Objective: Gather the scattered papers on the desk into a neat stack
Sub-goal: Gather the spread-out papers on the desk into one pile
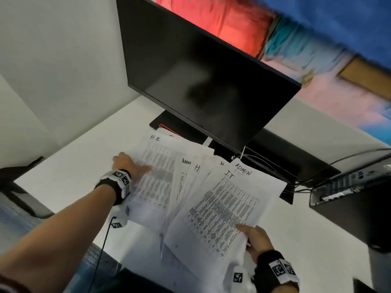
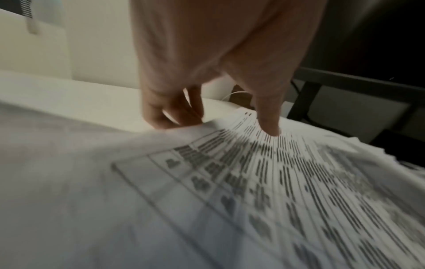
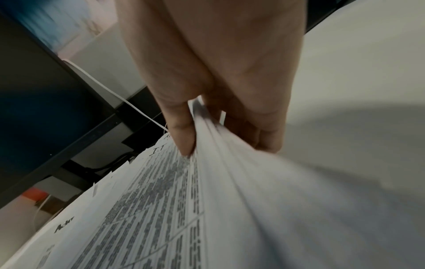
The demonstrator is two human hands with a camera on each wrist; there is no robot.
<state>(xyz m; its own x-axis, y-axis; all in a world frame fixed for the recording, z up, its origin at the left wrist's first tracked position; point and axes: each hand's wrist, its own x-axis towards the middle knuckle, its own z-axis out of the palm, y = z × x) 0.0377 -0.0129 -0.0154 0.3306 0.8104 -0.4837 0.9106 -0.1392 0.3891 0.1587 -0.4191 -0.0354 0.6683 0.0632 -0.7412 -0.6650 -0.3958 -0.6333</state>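
A fan of printed papers (image 1: 203, 193) lies on the white surface (image 1: 69, 178) just in front of the monitor (image 1: 203, 81), its far corners reaching the monitor's base. The sheets overlap unevenly, with handwritten headings "HR", "Admin", "ADMIN" and "I.T" showing at their tops.

The left hand (image 1: 129, 164) is at the side of the fan away from the monitor's cables, on the HR sheet (image 1: 156, 176). Its grip is a pinch: in the left wrist view the thumb (image 2: 269, 116) presses down on the printed table while the curled fingers (image 2: 165, 112) tuck under the lifted edge of the sheet.

The right hand (image 1: 257, 243) is at the near corner of the fan, farther from the monitor, and has hold of the I.T sheet (image 1: 220, 216) with several sheets under it. In the right wrist view its grip is closed on the bundle, thumb (image 3: 181, 131) on top and fingers (image 3: 257, 116) beneath, the paper edges bunched between them and raised off the surface.

Cables (image 1: 275, 166) run behind the papers under the monitor, and a dark computer case (image 1: 351, 199) stands beyond the right hand.
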